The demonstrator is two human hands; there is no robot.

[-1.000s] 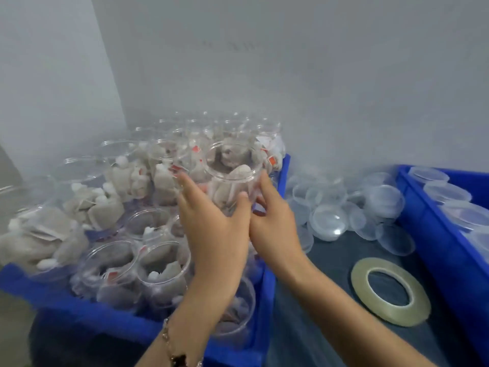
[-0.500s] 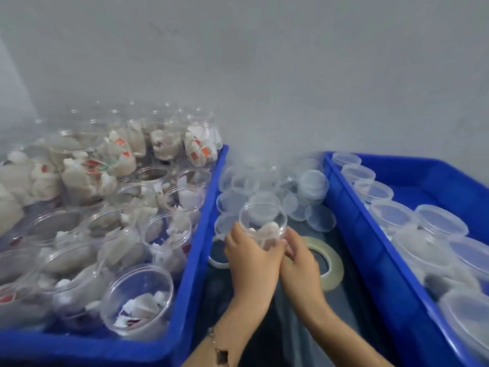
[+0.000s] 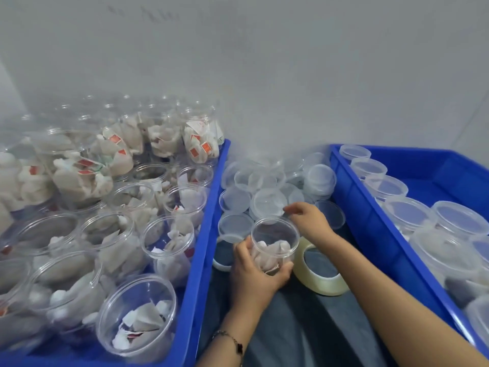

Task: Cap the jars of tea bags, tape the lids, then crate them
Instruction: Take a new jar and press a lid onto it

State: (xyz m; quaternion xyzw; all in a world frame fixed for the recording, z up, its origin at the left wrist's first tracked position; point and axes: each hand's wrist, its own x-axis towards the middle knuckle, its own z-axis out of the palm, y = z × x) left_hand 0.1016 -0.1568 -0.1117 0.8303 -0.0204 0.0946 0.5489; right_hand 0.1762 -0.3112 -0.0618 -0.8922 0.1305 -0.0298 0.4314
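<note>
No readable text anywhere. Tea bag tags (image 3: 206, 148) in jars in left crate (image 3: 209, 207) carry red-orange printed squares, lettering too blurred to read. Faint dark scrawl on wall (image 3: 148, 15) at top, illegible. No legible brand, number or sign elsewhere.

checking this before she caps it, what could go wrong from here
1. The left hand alone grips the open clear plastic jar of tea bags; pressing a lid on could tip it or spill bags.
2. The right hand reaches into overlapping clear round lids; it may lift two stuck together.
3. The roll of clear tape sits right against the jar and could get knocked.
</note>
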